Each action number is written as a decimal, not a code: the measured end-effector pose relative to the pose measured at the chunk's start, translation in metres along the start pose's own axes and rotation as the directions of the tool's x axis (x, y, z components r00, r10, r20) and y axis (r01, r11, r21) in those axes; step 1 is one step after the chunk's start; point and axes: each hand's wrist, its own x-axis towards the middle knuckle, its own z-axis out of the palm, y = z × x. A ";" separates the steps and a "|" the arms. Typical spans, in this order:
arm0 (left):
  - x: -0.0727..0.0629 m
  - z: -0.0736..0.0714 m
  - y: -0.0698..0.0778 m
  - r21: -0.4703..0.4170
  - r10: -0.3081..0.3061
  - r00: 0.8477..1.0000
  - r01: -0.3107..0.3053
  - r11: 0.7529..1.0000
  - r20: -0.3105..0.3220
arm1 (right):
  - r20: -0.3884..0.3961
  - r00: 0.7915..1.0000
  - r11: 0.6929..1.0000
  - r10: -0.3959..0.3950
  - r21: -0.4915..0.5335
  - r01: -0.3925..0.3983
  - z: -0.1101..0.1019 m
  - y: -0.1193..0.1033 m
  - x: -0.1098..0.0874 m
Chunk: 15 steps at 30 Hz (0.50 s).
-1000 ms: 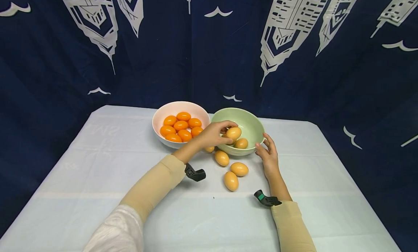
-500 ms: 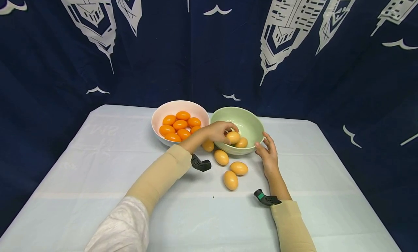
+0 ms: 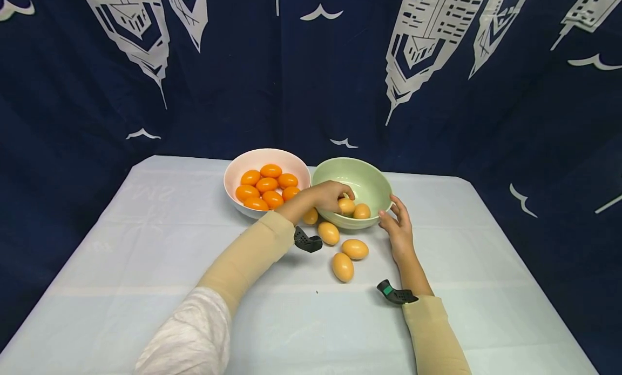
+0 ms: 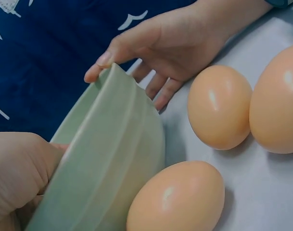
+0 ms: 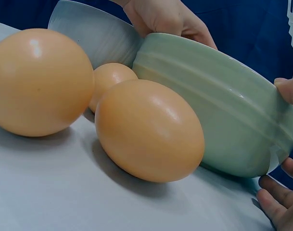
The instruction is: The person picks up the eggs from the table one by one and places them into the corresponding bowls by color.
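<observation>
Curled round an egg (image 3: pixel 346 206) with the left hand (image 3: pixel 326 195), low inside the green bowl (image 3: pixel 371 187); partly hidden at the fingertips. Clamped on that bowl's right side with the right hand (image 3: pixel 400 232), thumb at the rim, fingers lower against the outside.

Behind, a blue curtain (image 3: pixel 228 94) with white prints; in front of it, a pale table (image 3: pixel 160 256). At the far edge, green bowl just beside a pink bowl (image 3: pixel 250 161), impossible to tell whether touching. Inside the green bowl, next to the gripped egg, a second egg (image 3: pixel 362 211). On the table before it, four loose eggs (image 3: pixel 329 233). In the pink bowl, orange eggs (image 3: pixel 266 184).

Judging by the pose, probably at the setting-down of one egg. Calling next, it seems, for gently loosening the left fingers without rolling either egg, bracing the bowl from the right, then clearing the rim before reaching for any loose egg.
</observation>
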 end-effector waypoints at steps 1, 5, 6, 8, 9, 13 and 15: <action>0.001 0.000 0.000 0.005 -0.012 1.000 0.012 1.000 0.002 | 0.001 1.000 1.000 -0.001 -0.002 0.001 0.000 0.000 0.000; 0.005 0.002 0.000 0.018 -0.061 0.998 0.060 0.998 0.022 | -0.001 1.000 1.000 -0.005 -0.005 0.005 0.000 0.001 0.000; 0.006 0.002 0.000 0.025 -0.068 0.997 0.067 0.997 0.028 | -0.003 1.000 1.000 -0.006 -0.007 0.006 0.000 0.001 0.000; 0.007 0.002 0.000 0.031 -0.081 0.996 0.080 0.996 0.047 | -0.005 1.000 1.000 -0.009 -0.008 0.009 -0.001 0.001 0.000; 0.008 0.002 0.001 0.035 -0.085 0.995 0.084 0.996 0.056 | -0.004 1.000 1.000 -0.010 -0.009 0.010 -0.001 0.001 0.001; 0.009 0.002 0.001 0.056 -0.097 0.992 0.092 0.994 0.082 | 0.000 1.000 1.000 -0.005 -0.013 0.005 -0.001 0.001 0.001; 0.010 0.002 0.001 0.064 -0.099 0.991 0.093 0.994 0.085 | 0.001 1.000 1.000 0.004 -0.015 -0.004 -0.001 0.001 0.001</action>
